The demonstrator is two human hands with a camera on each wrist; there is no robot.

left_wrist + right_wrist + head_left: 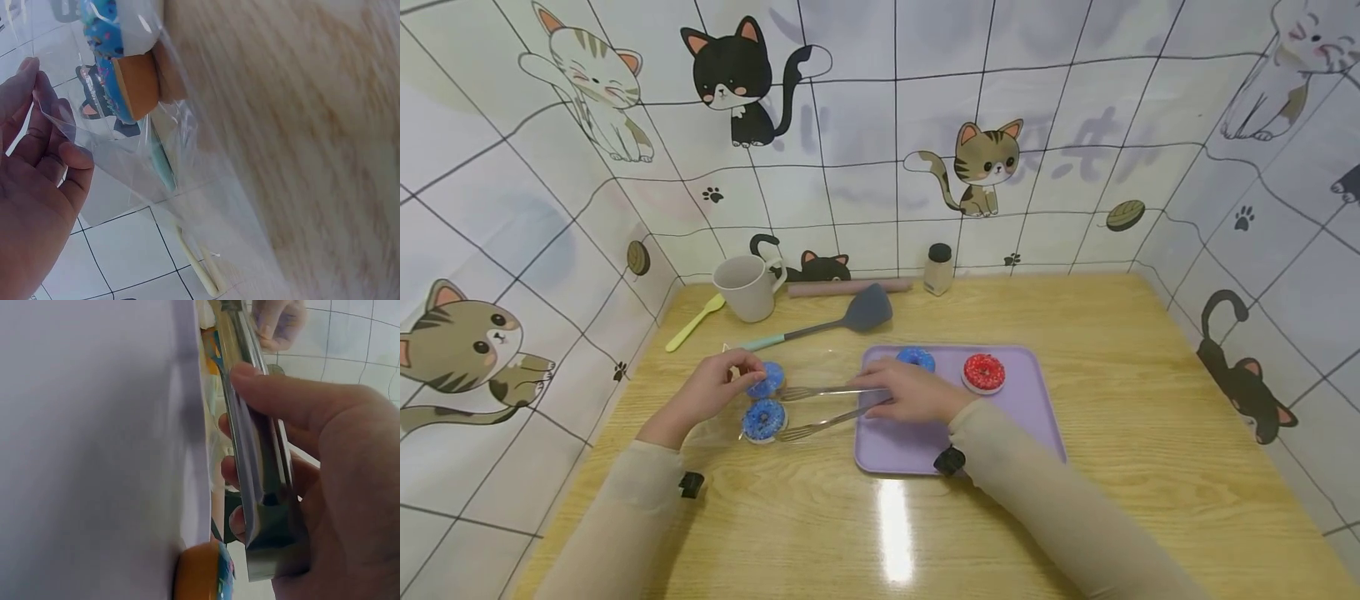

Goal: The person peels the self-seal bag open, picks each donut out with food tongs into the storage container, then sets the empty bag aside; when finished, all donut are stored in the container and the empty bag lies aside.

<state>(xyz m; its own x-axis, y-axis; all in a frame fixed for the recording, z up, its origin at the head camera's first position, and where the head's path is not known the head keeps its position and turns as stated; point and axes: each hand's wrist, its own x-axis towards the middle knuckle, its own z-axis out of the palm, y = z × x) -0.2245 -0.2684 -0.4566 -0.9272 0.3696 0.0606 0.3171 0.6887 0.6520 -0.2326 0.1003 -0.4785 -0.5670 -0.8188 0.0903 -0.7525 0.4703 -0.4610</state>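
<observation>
My left hand [718,387] pinches the edge of a clear plastic bag [212,181] between thumb and fingertips. Two blue toy donuts, an upper one [767,380] and a lower one [764,420], lie at the bag; the left wrist view shows them behind its film. With my right hand [917,392] I grip metal tongs [259,456], thumb on one arm and fingers on the other. The tongs' spread tips reach left to the donuts. Beneath the right hand is a purple tray [1037,400], carrying another blue donut [916,358], partly covered by the hand, and a red donut [983,372].
Behind the bag lies a spatula [868,308] with a mint handle. A mug [745,287], a yellow-green spoon [696,323], a rolling pin [850,287] and a black-capped shaker [937,271] stand or lie along the back wall.
</observation>
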